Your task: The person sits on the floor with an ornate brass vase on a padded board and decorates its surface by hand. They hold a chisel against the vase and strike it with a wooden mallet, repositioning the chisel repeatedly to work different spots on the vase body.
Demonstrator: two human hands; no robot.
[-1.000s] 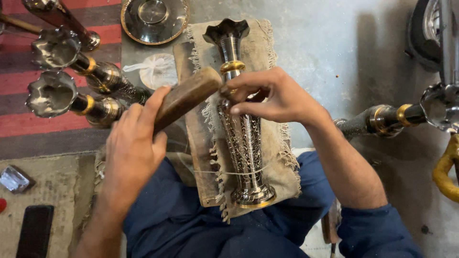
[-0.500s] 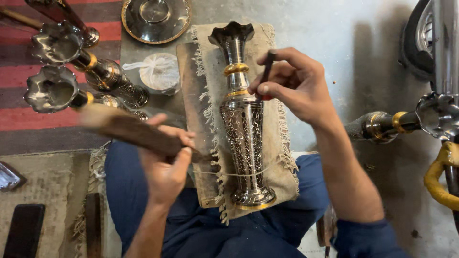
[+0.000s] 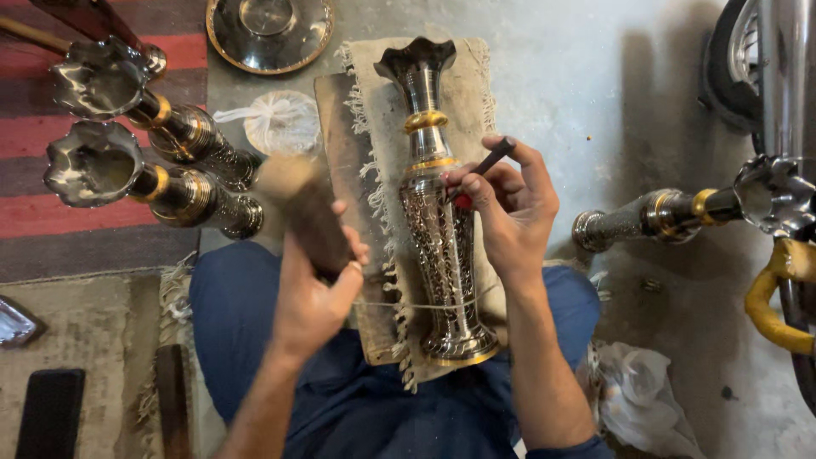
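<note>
1. Left hand [image 3: 314,293] closed around a wooden mallet [image 3: 302,212]; mallet head blurred, pointing toward 11 o'clock.
2. Right hand [image 3: 506,212] pinches a thin dark chisel [image 3: 489,159], tip down on the vase; the hand touches the vase.
3. Engraved metal vase [image 3: 438,229] lies at centre on a frayed cloth [image 3: 472,76] over the lap, fluted mouth at 12 o'clock, base at 6.
4. Two similar vases [image 3: 153,161] lie at 10 o'clock on a striped rug [image 3: 51,217].
5. Round metal dish [image 3: 270,32] at 11 o'clock.
6. Another vase [image 3: 671,212] lies at 3 o'clock.
</note>
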